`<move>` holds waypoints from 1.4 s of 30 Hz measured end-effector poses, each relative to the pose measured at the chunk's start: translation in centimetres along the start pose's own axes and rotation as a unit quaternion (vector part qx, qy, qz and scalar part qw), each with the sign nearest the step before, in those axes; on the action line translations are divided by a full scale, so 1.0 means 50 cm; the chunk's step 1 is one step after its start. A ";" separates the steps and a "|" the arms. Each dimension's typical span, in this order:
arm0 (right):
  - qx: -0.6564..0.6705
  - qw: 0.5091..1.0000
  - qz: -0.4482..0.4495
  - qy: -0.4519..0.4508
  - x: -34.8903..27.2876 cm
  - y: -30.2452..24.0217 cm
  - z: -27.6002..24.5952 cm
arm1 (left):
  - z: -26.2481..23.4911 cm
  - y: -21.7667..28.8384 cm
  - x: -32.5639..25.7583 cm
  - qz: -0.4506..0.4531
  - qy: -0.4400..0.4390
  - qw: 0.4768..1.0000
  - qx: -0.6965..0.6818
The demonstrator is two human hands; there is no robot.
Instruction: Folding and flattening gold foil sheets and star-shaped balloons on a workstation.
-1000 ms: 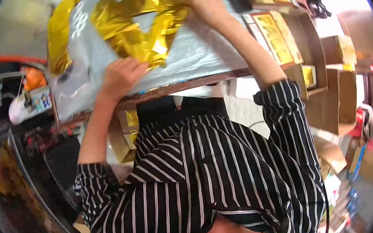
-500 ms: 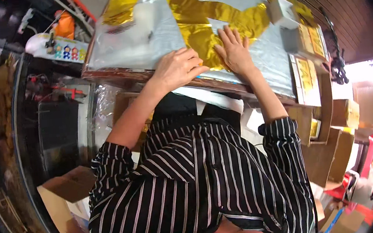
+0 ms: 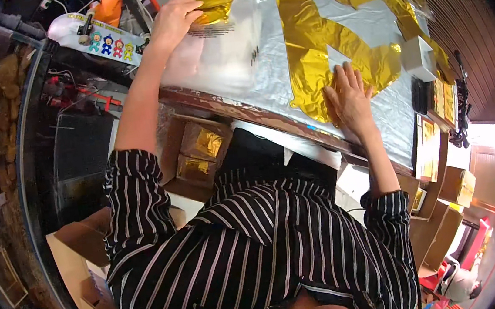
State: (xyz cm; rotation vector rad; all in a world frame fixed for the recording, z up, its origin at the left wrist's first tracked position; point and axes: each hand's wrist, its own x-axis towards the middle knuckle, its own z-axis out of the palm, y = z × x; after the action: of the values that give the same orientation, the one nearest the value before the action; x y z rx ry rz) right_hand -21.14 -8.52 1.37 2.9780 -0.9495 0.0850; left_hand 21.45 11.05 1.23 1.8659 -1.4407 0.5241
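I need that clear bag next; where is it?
Head view: the clear bag lies on the table, upper left, by the left hand.

Foil balloon point(image 3: 327, 54) flat on the tabletop point(image 3: 263, 73), plastic bag point(image 3: 217, 48) to its left, small box point(image 3: 418, 58) to its right, cardboard boxes point(image 3: 198, 151) under the tabletop edge

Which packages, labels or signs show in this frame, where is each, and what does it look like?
Clear plastic bag: on the silver table top beside the left hand, flat, see-through, small dark print.
White strip label: upper left, long, with colourful cartoon figures.
Small white box: right of the gold foil balloon.
Brown cartons: under the table edge, gold packets inside.
Flat gold packets: table's right end, stacked.
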 end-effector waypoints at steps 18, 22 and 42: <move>0.284 0.924 -0.225 0.119 0.393 -0.296 -0.101 | -0.049 -0.058 0.104 -0.190 -0.275 0.923 -0.190; 0.295 0.927 -0.214 0.092 0.466 -0.354 -0.059 | -0.019 -0.056 0.109 -0.187 -0.293 0.912 -0.217; 0.453 0.884 -0.059 0.100 0.506 -0.420 0.057 | -0.043 -0.004 0.109 0.053 0.092 0.942 -0.318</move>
State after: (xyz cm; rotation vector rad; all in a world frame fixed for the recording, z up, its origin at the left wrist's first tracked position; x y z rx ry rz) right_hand 11.74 -6.08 -0.01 3.6952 -0.8553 1.1010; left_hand 23.46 9.04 6.38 1.2018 -1.3769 0.2294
